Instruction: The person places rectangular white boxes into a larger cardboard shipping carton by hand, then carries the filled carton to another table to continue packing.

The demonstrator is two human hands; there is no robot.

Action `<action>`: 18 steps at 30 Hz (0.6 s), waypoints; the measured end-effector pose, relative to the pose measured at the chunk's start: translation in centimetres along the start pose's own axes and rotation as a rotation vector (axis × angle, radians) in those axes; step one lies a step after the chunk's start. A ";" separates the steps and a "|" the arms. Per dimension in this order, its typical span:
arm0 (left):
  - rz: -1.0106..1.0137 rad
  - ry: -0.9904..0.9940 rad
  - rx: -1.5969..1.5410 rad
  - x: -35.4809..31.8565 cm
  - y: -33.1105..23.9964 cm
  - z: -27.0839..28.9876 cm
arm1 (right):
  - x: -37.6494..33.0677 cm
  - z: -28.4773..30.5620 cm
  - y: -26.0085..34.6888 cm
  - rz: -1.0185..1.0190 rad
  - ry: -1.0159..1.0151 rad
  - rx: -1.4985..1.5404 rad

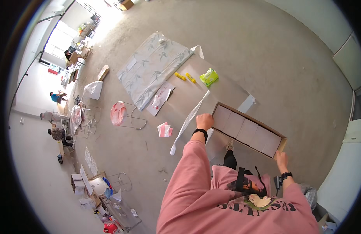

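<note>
Both my hands hold a long, shallow cardboard box (pixel 243 144) by its two ends, over the near right part of the table (pixel 227 90). A row of several pale pinkish-white blocks or small boxes (pixel 248 133) fills it. My left hand (pixel 205 121) is closed on the left end, and my right hand (pixel 281 160) grips the near right corner. Left of the box lies a crumpled white strip (pixel 190 119). Two yellow tubes (pixel 180 76) and a green soft pack of tissues (pixel 209 77) rest farther back on the tabletop.
A leaf-patterned cloth (pixel 151 64) covers the table's far left part, beside a board with papers (pixel 161 99). Left of it stands a stool with a pink cover (pixel 118 113). Pink-and-white paper (pixel 165 129) lies lower down. Several people sit along the left wall, near cluttered tables (pixel 122 212).
</note>
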State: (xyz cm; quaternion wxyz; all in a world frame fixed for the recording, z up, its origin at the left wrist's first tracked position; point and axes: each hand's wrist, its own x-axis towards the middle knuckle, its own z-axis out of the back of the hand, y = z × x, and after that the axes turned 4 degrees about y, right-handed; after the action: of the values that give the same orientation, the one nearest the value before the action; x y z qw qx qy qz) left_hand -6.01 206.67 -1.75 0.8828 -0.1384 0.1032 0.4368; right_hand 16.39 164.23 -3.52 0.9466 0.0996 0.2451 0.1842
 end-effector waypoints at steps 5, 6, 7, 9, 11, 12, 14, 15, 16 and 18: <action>-0.008 0.011 0.123 9.8 3.5 1.2 | 3.4 -3.1 9.1 -0.183 0.073 0.065; -0.008 0.028 0.118 11.4 4.2 1.4 | 4.1 -3.6 10.6 -0.193 0.083 0.054; 0.003 0.022 0.129 12.9 4.9 1.4 | 4.8 -4.3 11.8 -0.202 0.090 0.064; 0.000 0.011 0.145 14.6 6.7 0.9 | 5.5 -4.9 14.0 -0.209 0.110 0.050; 0.001 0.033 0.145 15.7 8.3 0.7 | 6.3 -5.0 16.6 -0.222 0.150 0.055; 0.004 0.031 0.146 15.8 8.9 0.6 | 6.3 -5.0 17.1 -0.220 0.175 0.069; 0.008 0.026 0.136 15.9 9.2 0.7 | 6.4 -5.8 16.8 -0.244 0.187 0.049; -0.017 0.026 0.145 15.9 9.2 0.7 | 6.3 -6.3 16.6 -0.256 0.191 0.036; -0.040 0.025 0.159 15.9 9.5 0.9 | 6.1 -6.6 16.6 -0.262 0.202 0.031; 0.062 0.018 0.113 15.6 9.7 1.3 | 6.0 -7.2 16.3 -0.169 0.170 0.140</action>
State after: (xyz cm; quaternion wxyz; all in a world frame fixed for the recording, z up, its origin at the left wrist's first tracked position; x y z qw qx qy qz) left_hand -4.38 224.27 -6.73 0.8744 -0.0890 0.1398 0.4560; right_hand 12.74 182.22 -7.69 0.9253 0.1286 0.3441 0.0943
